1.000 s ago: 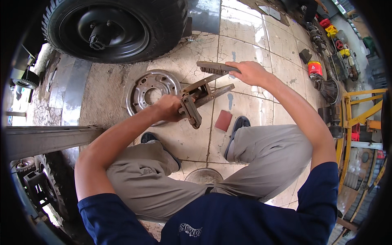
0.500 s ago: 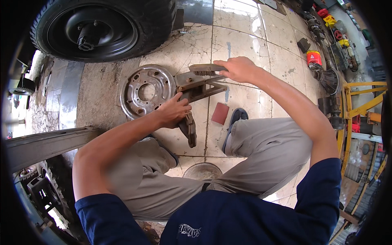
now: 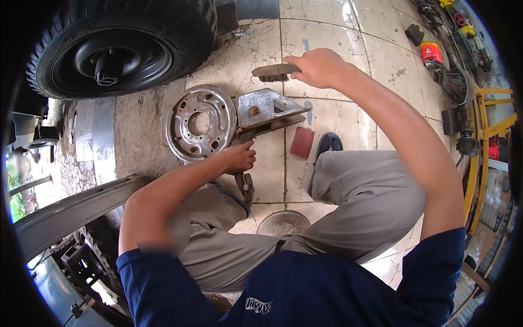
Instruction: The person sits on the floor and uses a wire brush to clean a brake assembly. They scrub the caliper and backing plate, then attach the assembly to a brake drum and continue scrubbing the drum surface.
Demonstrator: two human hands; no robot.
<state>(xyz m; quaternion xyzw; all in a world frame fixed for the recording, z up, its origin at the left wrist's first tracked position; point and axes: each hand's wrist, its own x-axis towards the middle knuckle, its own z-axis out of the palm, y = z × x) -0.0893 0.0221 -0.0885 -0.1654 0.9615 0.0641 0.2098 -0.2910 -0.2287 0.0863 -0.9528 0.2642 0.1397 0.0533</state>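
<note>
My right hand (image 3: 321,67) is closed round the handle of a wire brush (image 3: 273,71), its dark bristles facing me. The brush is just past the far edge of a steel bracket (image 3: 263,102) and looks apart from it. This bracket has a flat grey face with a triangular cutout, a bolt and a rusty bar running toward me. My left hand (image 3: 239,158) is closed on that bar, whose block-like near end sticks out beyond my fingers. Left of the bracket lies a round metal brake backing plate (image 3: 175,122) with a central hole and several smaller openings.
A reddish-brown square of sandpaper (image 3: 302,142) lies by my right sandal (image 3: 330,143). A round metal pan (image 3: 283,222) is between my legs. The big tyre (image 3: 193,41) stands far left; a steel beam (image 3: 76,197) is near left. Axle parts, a red can (image 3: 431,52) and a yellow frame (image 3: 479,158) line the right.
The brush has come off the bracket and moved slightly away from me. The bracket has turned so its flat face shows more. My view has shifted slightly.
</note>
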